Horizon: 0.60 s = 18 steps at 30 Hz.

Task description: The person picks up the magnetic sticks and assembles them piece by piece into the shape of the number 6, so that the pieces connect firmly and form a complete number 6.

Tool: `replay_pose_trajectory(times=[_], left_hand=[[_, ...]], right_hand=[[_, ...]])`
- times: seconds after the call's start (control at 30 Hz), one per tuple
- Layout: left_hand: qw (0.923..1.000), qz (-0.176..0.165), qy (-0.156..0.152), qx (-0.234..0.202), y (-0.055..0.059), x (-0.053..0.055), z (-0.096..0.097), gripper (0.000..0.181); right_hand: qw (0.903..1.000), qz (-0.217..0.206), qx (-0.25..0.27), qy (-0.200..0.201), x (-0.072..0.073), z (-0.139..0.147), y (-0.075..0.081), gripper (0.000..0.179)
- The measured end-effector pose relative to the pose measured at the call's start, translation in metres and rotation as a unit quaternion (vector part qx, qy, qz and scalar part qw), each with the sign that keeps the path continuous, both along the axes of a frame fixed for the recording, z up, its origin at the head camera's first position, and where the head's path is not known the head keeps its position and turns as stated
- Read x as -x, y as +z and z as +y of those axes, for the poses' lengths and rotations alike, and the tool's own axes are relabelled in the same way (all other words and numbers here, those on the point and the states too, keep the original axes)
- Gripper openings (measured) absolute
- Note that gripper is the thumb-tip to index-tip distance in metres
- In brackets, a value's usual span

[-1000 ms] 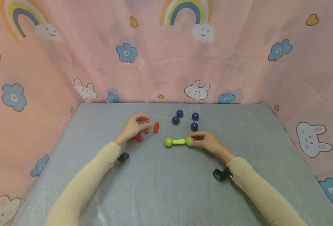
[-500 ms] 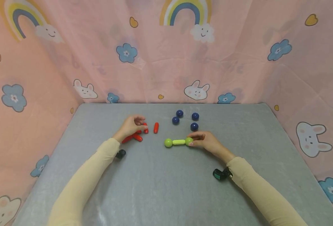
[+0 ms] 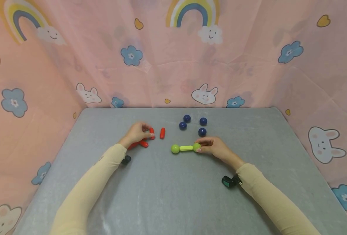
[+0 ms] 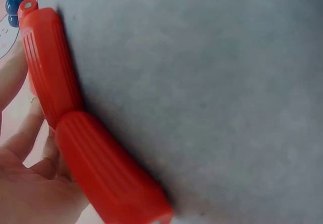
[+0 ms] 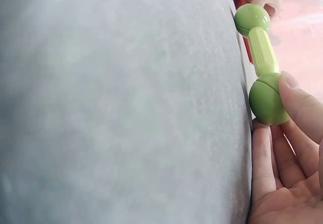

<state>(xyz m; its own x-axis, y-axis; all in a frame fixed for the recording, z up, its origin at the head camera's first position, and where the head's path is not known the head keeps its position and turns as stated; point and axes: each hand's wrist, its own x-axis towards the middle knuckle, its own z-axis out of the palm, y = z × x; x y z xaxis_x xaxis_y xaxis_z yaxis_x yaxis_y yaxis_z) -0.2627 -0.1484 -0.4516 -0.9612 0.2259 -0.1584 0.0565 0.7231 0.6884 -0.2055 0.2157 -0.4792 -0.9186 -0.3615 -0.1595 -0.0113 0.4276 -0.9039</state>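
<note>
In the head view my left hand [image 3: 136, 133] is at the group of red rods, thumb and index finger closed about one upright-lying red rod [image 3: 152, 133]. The left wrist view shows two nearer red rods [image 4: 53, 62] partly covering that grip. Another red rod [image 3: 162, 133] lies just to the right, apart from the hand. My right hand [image 3: 213, 146] pinches a green ball [image 5: 267, 100] between thumb and fingers. That ball joins a light green rod [image 3: 186, 148], whose other end carries a second green ball [image 3: 175, 149].
Several dark blue balls [image 3: 202, 132] lie behind the green piece on the grey tabletop [image 3: 167, 195]. A pink patterned cloth [image 3: 161, 75] rises along the back and sides. A dark wrist camera [image 3: 228, 181] hangs by the right sleeve.
My left hand has drawn slightly left and lowered onto the red rod, its thumb now in front of it. The right hand and the green piece have stayed in place.
</note>
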Motion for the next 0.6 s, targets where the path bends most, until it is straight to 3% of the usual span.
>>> replay_pose_trajectory(times=[0.2, 0.6], left_hand=[[0.9997, 0.016, -0.008, -0.017, -0.0014, -0.0008, 0.0001, 0.042], [0.9992, 0.012, 0.004, -0.039, -0.0036, 0.0004, 0.0003, 0.036]], right_hand=[[1.0000, 0.001, 0.002, 0.001, -0.0001, 0.0001, -0.0005, 0.042], [1.0000, 0.000, -0.001, 0.003, 0.0002, -0.0004, 0.0009, 0.042]])
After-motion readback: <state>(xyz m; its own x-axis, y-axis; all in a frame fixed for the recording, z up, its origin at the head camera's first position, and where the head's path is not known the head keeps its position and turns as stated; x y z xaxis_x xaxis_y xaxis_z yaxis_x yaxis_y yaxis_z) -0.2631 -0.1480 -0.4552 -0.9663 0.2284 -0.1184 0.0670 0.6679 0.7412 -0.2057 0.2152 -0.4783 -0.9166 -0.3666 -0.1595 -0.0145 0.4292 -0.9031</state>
